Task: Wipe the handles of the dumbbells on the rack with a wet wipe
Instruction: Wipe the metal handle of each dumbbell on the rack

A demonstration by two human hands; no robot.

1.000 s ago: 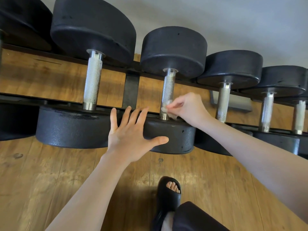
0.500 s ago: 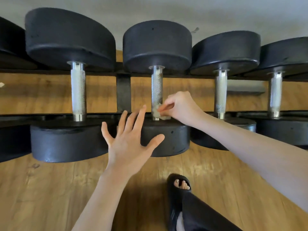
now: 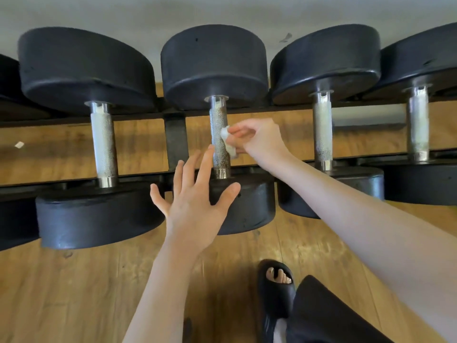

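Observation:
Several black dumbbells lie across a dark rack [image 3: 174, 139]. The middle dumbbell [image 3: 215, 63] has a knurled steel handle [image 3: 219, 125] with brownish specks. My right hand [image 3: 257, 141] pinches a small crumpled white wet wipe [image 3: 228, 141] and presses it against the right side of that handle, about halfway along. My left hand [image 3: 195, 201] is spread open with straight fingers, its palm on the near head of the same dumbbell, fingertips reaching beside the handle.
Neighbouring dumbbell handles stand to the left [image 3: 103, 142] and right [image 3: 322, 129], with another further right [image 3: 418, 125]. Wooden floor [image 3: 74, 293] lies below. My foot in a black sandal [image 3: 275, 283] is close to the rack. A grey wall is behind.
My right hand has slid the wipe from the near end of the handle up to its middle. My left hand stays on the near head. The view has shifted right.

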